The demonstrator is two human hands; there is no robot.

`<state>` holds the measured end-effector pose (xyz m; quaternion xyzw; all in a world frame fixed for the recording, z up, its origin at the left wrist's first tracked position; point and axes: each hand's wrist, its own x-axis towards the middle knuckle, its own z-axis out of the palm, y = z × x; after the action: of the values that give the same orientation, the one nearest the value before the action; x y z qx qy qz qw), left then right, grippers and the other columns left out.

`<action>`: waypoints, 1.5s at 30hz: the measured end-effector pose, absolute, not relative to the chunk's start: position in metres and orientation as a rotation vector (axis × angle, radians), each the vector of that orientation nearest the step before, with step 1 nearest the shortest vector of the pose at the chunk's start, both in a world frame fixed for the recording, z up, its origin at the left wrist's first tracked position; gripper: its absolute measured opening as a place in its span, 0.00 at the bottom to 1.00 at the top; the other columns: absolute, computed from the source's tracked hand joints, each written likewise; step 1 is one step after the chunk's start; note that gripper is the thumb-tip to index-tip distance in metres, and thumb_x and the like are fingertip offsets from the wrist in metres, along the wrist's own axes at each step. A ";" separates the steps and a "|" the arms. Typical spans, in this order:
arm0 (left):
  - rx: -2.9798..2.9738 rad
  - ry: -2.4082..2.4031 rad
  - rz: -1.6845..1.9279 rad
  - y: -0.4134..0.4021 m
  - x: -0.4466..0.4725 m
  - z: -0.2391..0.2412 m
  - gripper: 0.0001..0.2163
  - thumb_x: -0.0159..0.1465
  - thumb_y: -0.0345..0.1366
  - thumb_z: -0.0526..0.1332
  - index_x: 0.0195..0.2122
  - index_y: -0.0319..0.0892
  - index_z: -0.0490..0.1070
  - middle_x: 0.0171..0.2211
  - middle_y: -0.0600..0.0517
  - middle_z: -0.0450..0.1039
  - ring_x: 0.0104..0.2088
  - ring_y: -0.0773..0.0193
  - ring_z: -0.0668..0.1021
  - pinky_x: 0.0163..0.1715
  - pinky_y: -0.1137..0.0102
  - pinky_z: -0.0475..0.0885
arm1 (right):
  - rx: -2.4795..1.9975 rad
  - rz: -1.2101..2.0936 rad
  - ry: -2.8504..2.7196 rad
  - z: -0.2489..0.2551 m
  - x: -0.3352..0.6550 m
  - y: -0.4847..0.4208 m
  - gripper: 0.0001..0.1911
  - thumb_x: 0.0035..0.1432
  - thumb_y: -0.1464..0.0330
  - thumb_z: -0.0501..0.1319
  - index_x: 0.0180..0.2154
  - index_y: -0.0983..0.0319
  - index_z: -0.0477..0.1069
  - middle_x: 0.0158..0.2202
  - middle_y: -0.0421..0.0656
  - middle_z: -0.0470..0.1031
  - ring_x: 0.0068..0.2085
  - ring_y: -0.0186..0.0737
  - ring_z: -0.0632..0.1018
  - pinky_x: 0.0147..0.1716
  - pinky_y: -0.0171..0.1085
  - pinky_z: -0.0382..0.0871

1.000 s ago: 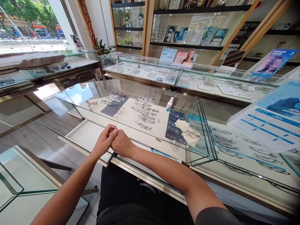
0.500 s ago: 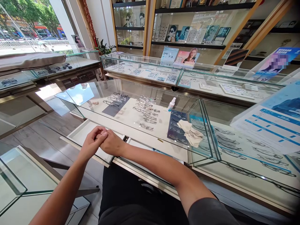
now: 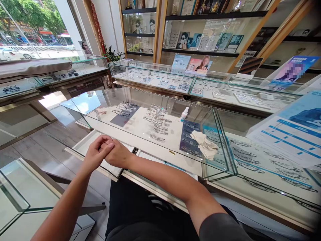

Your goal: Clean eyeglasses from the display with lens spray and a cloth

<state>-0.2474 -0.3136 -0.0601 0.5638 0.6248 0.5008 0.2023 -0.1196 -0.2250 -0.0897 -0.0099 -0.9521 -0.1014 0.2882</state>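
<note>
My left hand [image 3: 94, 154] and my right hand [image 3: 118, 156] are clasped together at the near edge of the glass display case [image 3: 140, 152]. The left fingers curl over the right hand's fingertips, and nothing shows between them. Both hands rest above a white pulled-out drawer [image 3: 86, 144]. Inside the case, rows of eyeglass frames [image 3: 156, 120] lie on a white tray beyond my hands. My right forearm lies along the case's front edge.
A small spray bottle [image 3: 184, 113] and a crumpled pale cloth [image 3: 205, 146] sit on the glass top at right. A blue-and-white leaflet stand [image 3: 288, 140] is at far right. More glass counters stand behind and left; a low glass shelf [image 3: 12, 197] is at lower left.
My clasped hands have drifted left and slightly toward me along the case edge; the view has tilted a little. The clasp itself stays the same.
</note>
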 end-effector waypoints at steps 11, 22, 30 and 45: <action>1.531 1.752 1.435 -0.312 -0.242 -0.060 0.20 0.66 0.57 0.70 0.43 0.44 0.76 0.41 0.47 0.82 0.43 0.53 0.82 0.48 0.62 0.78 | -0.011 -0.219 -2.589 -0.085 -0.116 -0.226 0.19 0.75 0.79 0.49 0.46 0.70 0.79 0.45 0.53 0.81 0.47 0.49 0.77 0.46 0.46 0.73; 1.533 1.730 1.304 -0.314 -0.236 -0.057 0.22 0.62 0.57 0.74 0.45 0.44 0.76 0.43 0.45 0.83 0.46 0.51 0.84 0.49 0.60 0.79 | 0.006 -0.167 -2.551 -0.105 -0.113 -0.217 0.20 0.80 0.74 0.46 0.53 0.66 0.77 0.49 0.50 0.81 0.53 0.48 0.76 0.51 0.46 0.72; 1.558 1.794 1.348 -0.316 -0.231 -0.053 0.21 0.63 0.57 0.72 0.43 0.45 0.76 0.41 0.47 0.83 0.43 0.52 0.83 0.48 0.60 0.80 | -0.029 -0.155 -2.560 -0.102 -0.113 -0.222 0.18 0.78 0.75 0.48 0.51 0.66 0.77 0.49 0.51 0.81 0.51 0.50 0.76 0.49 0.47 0.73; 1.551 1.800 1.322 -0.319 -0.232 -0.056 0.23 0.61 0.59 0.73 0.45 0.46 0.76 0.43 0.47 0.83 0.44 0.50 0.83 0.50 0.59 0.80 | -0.033 -0.144 -2.558 -0.103 -0.108 -0.223 0.18 0.79 0.74 0.48 0.51 0.64 0.77 0.49 0.48 0.81 0.51 0.48 0.75 0.49 0.45 0.70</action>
<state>-0.2322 -0.3189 -0.0563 0.5578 0.6473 0.4753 0.2098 -0.1079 -0.2234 -0.1029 -0.0125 -0.9567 -0.0537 0.2858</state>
